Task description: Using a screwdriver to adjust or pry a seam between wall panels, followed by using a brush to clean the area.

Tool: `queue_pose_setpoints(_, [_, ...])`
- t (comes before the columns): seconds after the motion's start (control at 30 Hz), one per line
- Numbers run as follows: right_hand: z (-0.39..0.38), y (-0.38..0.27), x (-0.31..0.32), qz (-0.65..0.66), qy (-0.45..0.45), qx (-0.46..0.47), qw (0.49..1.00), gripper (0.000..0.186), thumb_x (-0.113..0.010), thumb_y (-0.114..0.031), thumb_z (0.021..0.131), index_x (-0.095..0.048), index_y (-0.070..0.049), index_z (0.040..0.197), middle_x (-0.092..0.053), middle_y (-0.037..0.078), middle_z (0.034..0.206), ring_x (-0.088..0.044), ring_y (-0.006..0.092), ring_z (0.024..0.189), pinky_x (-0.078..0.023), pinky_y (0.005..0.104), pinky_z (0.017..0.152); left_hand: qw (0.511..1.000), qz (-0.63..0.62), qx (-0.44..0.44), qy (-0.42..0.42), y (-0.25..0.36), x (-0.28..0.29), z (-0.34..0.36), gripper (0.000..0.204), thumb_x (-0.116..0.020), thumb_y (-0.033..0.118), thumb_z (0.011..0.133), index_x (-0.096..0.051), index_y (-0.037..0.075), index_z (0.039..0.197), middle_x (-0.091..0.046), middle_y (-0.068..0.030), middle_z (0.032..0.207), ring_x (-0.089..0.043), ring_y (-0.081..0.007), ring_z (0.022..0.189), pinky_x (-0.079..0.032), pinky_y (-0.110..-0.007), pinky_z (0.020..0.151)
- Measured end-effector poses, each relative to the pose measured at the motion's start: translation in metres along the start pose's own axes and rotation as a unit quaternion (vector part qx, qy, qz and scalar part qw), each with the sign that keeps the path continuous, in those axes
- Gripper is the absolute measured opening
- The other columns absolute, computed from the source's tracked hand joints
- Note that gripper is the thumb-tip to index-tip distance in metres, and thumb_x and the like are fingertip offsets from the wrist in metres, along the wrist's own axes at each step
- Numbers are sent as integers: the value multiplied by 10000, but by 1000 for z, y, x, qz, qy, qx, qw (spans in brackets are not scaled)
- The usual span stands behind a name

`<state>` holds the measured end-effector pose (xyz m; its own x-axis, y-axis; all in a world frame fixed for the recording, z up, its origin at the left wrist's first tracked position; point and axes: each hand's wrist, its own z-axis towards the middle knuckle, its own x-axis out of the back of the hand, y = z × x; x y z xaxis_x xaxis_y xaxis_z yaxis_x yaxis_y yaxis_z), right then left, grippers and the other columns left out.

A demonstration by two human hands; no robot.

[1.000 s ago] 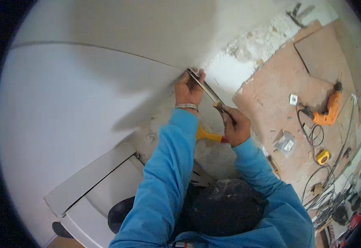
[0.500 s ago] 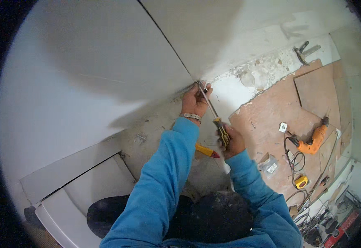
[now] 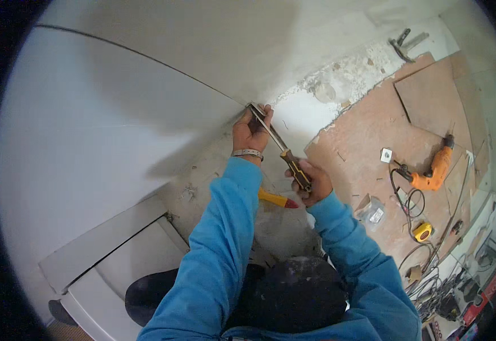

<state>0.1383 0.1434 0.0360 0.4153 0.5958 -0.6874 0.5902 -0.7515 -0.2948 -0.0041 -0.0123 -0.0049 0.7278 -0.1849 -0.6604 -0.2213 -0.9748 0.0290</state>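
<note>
One pale wall (image 3: 72, 142) fills the left side; a dark seam (image 3: 145, 55) slants across it, down and right, to the fingers of the left hand (image 3: 249, 135). At lower left, a white fixture (image 3: 103, 311) lies against the wall. The left arm extends forward from the lower edge, sleeve to the wrist, with a band (image 3: 248, 152) at the cuff. The left hand points away from the body, thumb and fingers curled on either side of the screwdriver (image 3: 282, 149) tip; whether they pinch it cannot be told. The screwdriver lies diagonally, tip at the wall base, handle toward the body. Below its handle is a yellow tool (image 3: 275, 198) with a red end. The right hand (image 3: 319, 184) grasps the screwdriver handle from the right, fingers wrapped around it; the right forearm angles up and left. Farther right, on the floor (image 3: 347, 133), are a clear bag (image 3: 371, 213), a yellow tape measure (image 3: 422, 232) and an orange drill (image 3: 438, 167), which lies beyond the tape measure.
</note>
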Motion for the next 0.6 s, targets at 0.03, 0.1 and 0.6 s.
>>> queue_pose_setpoints(0.03, [0, 5, -4, 5, -2, 3, 1000, 233, -542, -184, 858, -596, -35, 1029, -628, 103, 792, -574, 187, 545, -478, 258, 482, 1000, 9, 11, -7, -1, -1, 1, 190, -440, 87, 915, -549, -64, 952, -578, -193, 977, -562, -328, 935, -438, -494, 938])
queue_pose_setpoints(0.1, [5, 20, -8, -554, 144, 526, 628, 253, -520, -204, 874, -570, -55, 1073, -621, 93, 794, -526, 147, 478, -421, 225, 401, 999, 26, 20, -13, -1, -6, 6, 193, -432, 88, 918, -549, -62, 951, -578, -193, 974, -562, -327, 928, -436, -492, 940])
queue_pose_setpoints(0.6, [4, 21, -4, -391, 142, 299, 859, 197, -579, -162, 840, -598, -44, 996, -636, 116, 866, -598, 210, 601, -501, 320, 548, 998, 65, -4, -11, -12, -8, 2, 190, -428, 92, 919, -537, -61, 946, -584, -192, 935, -565, -339, 937, -461, -480, 912])
